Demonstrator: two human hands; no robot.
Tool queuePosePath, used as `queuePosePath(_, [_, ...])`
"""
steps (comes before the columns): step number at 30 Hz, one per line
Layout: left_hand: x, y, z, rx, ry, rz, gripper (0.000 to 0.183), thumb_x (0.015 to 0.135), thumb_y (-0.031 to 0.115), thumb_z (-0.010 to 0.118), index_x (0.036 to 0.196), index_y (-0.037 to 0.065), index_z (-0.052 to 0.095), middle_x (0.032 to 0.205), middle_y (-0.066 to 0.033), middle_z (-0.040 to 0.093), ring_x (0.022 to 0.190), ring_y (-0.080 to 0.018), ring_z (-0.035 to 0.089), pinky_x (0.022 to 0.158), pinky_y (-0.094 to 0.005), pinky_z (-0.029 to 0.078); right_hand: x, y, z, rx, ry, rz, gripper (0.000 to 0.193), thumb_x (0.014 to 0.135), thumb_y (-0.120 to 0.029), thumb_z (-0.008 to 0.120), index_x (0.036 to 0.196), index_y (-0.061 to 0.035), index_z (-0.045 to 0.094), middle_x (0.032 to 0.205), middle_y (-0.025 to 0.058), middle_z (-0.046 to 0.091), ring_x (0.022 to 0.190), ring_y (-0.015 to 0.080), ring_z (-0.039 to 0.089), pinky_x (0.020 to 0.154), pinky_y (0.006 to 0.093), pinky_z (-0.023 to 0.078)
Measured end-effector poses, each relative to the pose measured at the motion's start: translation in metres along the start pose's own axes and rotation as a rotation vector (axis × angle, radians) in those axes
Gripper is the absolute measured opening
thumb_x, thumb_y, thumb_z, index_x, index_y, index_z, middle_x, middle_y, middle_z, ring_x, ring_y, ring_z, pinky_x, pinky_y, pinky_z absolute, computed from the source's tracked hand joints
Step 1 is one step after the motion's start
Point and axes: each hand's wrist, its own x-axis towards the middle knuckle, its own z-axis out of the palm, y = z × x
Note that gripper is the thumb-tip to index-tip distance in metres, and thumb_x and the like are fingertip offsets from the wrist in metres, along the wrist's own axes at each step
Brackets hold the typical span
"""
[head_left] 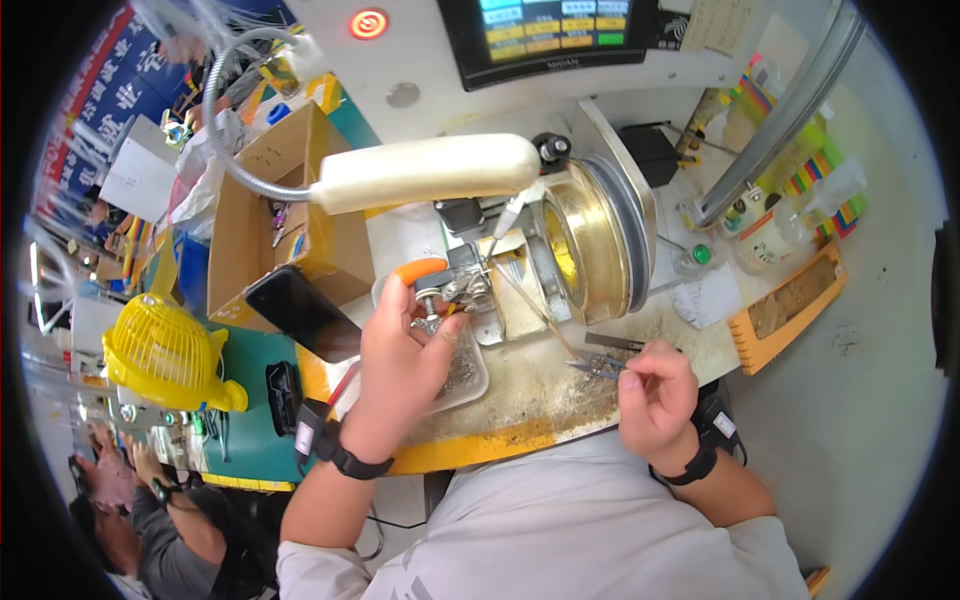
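My left hand [405, 345], with an orange cover on the index finger, closes around a small metal fixture [462, 288] that has a spring and knob. Thumb and index finger sit on either side of it. What small piece the fixture may hold is too fine to make out. My right hand [657, 400] pinches dark pointed tweezers [598, 368] above the bench's front right part. To the right of the fixture stands a round brass-coloured wheel housing [590, 245]. A thin stick [535, 308] slants from the fixture toward the tweezers. Under my left hand is a clear plastic tray [482, 385] with small metal bits.
A cream lamp head [430, 170] on a bendy arm hangs over the fixture. Leftward are a phone [303, 312], a cardboard box [340, 235] and a yellow fan [165, 352]. An orange tray [790, 305] lies at right. Another person [180, 530] works at lower left.
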Motion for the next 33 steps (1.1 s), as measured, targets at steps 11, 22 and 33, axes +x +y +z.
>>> queuePosePath(11, [0.029,0.055,-0.031,0.247,-0.227,0.408,0.056,0.090,0.027,0.082,0.138,0.004,0.064,0.157,-0.0154,0.050,0.146,-0.0338,0.045,0.124,-0.0454,0.032,0.004,0.002,-0.002,-0.133,-0.146,-0.143,0.019,0.086,0.004,0.069,0.100,-0.0053,0.060,0.064,0.0045,0.054,0.053,0.0210,0.048,0.055,0.0351,0.038])
queuePosePath(22, [0.046,0.068,-0.037,0.112,-0.261,0.388,0.016,0.090,0.004,0.073,0.106,0.000,0.074,0.110,-0.0094,0.071,0.108,-0.0221,0.067,0.101,-0.0351,0.050,0.012,-0.006,-0.001,-0.158,-0.169,-0.226,0.022,0.079,0.001,0.072,0.096,-0.0108,0.064,0.063,-0.0013,0.050,0.052,0.0208,0.048,0.053,0.0358,0.035])
queuePosePath(33, [0.049,0.070,-0.032,0.321,-0.081,0.511,0.011,0.095,0.008,0.070,0.105,0.004,0.072,0.105,-0.0122,0.072,0.106,-0.0356,0.063,0.099,-0.0444,0.047,0.047,-0.062,0.043,0.365,-0.335,-0.147,0.020,0.085,0.002,0.072,0.102,-0.0080,0.066,0.065,0.0005,0.052,0.052,0.0194,0.049,0.052,0.0350,0.038])
